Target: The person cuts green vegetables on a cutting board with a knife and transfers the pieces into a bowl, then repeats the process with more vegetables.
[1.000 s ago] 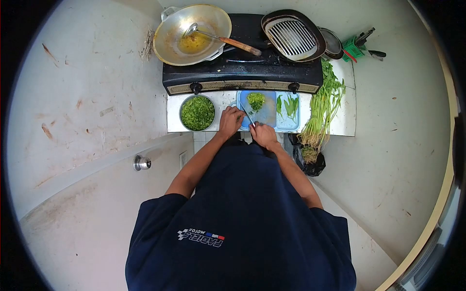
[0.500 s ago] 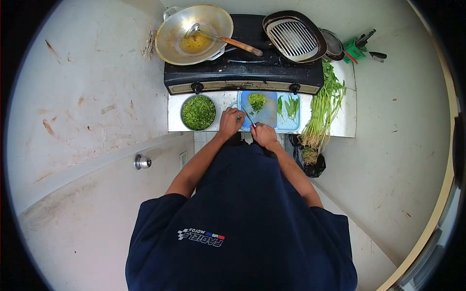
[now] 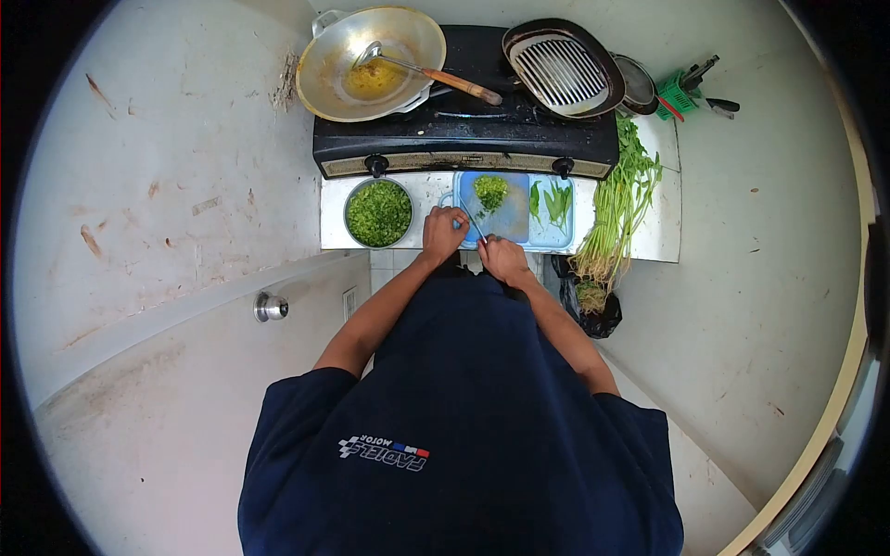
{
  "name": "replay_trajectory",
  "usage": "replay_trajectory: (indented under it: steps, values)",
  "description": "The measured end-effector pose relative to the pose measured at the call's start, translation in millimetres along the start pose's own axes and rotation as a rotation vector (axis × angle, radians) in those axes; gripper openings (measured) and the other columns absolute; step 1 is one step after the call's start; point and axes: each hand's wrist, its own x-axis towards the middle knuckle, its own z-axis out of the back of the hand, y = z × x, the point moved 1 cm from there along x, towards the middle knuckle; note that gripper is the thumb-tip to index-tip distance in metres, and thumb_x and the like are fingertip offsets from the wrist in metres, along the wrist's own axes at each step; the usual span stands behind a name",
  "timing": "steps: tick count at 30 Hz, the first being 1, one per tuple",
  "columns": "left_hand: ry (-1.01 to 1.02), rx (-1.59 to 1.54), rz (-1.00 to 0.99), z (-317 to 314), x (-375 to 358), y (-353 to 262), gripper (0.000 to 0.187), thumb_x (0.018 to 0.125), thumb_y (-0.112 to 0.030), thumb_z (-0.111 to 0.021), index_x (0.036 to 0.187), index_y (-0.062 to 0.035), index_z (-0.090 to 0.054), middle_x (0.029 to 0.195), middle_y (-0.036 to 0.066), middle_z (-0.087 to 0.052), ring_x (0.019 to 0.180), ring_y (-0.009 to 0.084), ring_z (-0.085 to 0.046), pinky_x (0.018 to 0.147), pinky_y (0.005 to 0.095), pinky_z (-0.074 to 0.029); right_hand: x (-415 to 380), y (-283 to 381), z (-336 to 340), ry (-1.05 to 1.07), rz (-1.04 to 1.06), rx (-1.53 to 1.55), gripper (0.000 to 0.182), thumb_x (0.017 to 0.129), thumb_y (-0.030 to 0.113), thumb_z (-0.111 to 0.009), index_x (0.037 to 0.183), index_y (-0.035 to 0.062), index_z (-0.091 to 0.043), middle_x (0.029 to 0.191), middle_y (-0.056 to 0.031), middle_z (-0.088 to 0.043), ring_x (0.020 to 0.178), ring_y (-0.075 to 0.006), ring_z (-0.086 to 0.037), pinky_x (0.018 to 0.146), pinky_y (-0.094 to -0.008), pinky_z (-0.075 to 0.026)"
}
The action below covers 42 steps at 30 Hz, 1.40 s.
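My right hand (image 3: pixel 505 259) is closed on the handle of a knife (image 3: pixel 475 223), whose blade points up and left over the blue cutting board (image 3: pixel 510 224). Just left of the blade is my left hand (image 3: pixel 444 232), with its fingers curled together at the board's left edge; what they hold, if anything, is too small to make out. Chopped greens (image 3: pixel 490 192) lie in a small heap on the board. Some whole leaves (image 3: pixel 558 204) rest in the light blue tray (image 3: pixel 568 236) on the right. A round bowl (image 3: pixel 378 213) full of chopped greens stands to the left.
Behind the board is a black stove (image 3: pixel 464 148) with a wok (image 3: pixel 320 88), a ladle (image 3: pixel 464 86) and a grill pan (image 3: pixel 607 83). A bundle of leafy stalks (image 3: pixel 616 213) hangs over the counter's front edge at right. A green basket (image 3: pixel 675 95) holds utensils.
The fingers of my left hand have shifted slightly, and the small dark green bit seen at them before no longer shows. My right hand and the knife have barely moved.
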Motion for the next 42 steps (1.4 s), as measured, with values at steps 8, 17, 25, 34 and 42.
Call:
replay_trajectory:
  steps: [8, 17, 25, 34, 42]
  values:
    - [0.05, 0.037, -0.081, 10, -3, -3, 0.01, 0.081, -0.01, -0.073, 0.09, -0.0093, -0.076, 0.087, 0.006, -0.071, 0.091, 0.0313, -0.063, 0.085, 0.0431, -0.051, 4, -5, -8, -0.056, -0.008, 0.039, 0.049, 0.106, 0.04, -0.051, 0.095, -0.0044, -0.07, 0.083, -0.0294, -0.072, 0.081, -0.0482, -0.072, 0.076, -0.0546, -0.058]
    - [0.095, 0.091, -0.142, 14, -3, -1, 0.012, 0.087, -0.012, -0.071, 0.098, -0.0112, -0.076, 0.091, 0.005, -0.068, 0.094, 0.0303, -0.062, 0.085, 0.044, -0.048, 1, -4, -5, -0.085, 0.004, 0.057, 0.048, 0.106, 0.04, -0.051, 0.096, -0.0043, -0.068, 0.082, -0.0297, -0.072, 0.08, -0.0492, -0.072, 0.075, -0.0559, -0.058]
    - [0.063, 0.053, -0.167, 11, -5, 2, 0.009, 0.088, -0.012, -0.071, 0.095, -0.0103, -0.076, 0.091, 0.006, -0.068, 0.094, 0.0313, -0.061, 0.084, 0.0443, -0.048, 6, 3, -5, -0.051, 0.007, 0.023, 0.047, 0.107, 0.039, -0.05, 0.095, -0.0024, -0.069, 0.082, -0.0272, -0.073, 0.078, -0.046, -0.073, 0.073, -0.0541, -0.059]
    - [0.054, 0.072, -0.209, 12, -6, 4, 0.008, 0.09, -0.013, -0.07, 0.095, -0.0109, -0.076, 0.094, 0.007, -0.068, 0.095, 0.0316, -0.062, 0.084, 0.0447, -0.047, -1, -8, -10, -0.082, 0.013, -0.008, 0.046, 0.107, 0.038, -0.051, 0.094, -0.0032, -0.068, 0.08, -0.0274, -0.072, 0.076, -0.0462, -0.072, 0.071, -0.0531, -0.058]
    - [0.046, 0.057, -0.214, 10, -5, 8, 0.007, 0.09, -0.014, -0.071, 0.095, -0.012, -0.076, 0.094, 0.005, -0.069, 0.094, 0.0307, -0.063, 0.083, 0.0449, -0.048, 1, 10, 5, -0.071, 0.005, 0.01, 0.046, 0.107, 0.037, -0.049, 0.093, -0.0021, -0.069, 0.081, -0.0264, -0.073, 0.077, -0.0456, -0.073, 0.073, -0.0537, -0.059]
